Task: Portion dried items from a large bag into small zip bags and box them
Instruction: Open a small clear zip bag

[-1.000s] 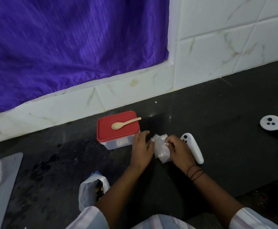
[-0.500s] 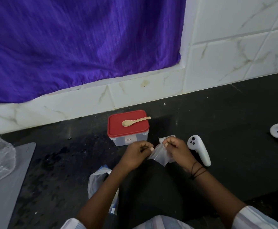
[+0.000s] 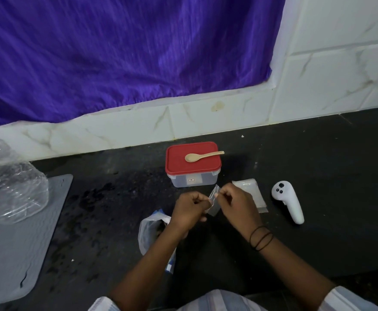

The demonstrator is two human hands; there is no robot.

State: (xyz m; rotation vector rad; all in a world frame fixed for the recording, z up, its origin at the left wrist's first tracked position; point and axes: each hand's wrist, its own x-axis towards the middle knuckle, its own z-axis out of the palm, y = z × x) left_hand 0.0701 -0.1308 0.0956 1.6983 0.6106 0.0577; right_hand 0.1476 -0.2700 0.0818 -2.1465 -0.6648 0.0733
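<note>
My left hand [image 3: 189, 207] and my right hand [image 3: 237, 204] pinch a small clear zip bag [image 3: 214, 202] between their fingertips, just above the dark counter. A stack of small zip bags [image 3: 252, 191] lies flat on the counter behind my right hand. The large bag of dried items [image 3: 152, 230] stands open under my left forearm, partly hidden by it. A clear box with a red lid [image 3: 192, 167] sits beyond my hands, lid on, with a wooden spoon [image 3: 202, 155] lying across the lid.
A white handheld controller [image 3: 288, 202] lies to the right of the bags. At the left, a crumpled clear plastic bag [image 3: 10, 182] rests on a grey mat [image 3: 15, 243]. A tiled wall and a purple curtain [image 3: 116, 52] close off the back.
The stack of small bags now lies on the counter, out of my hands. My hands hold a single small bag between them. The camera view has shifted left.
</note>
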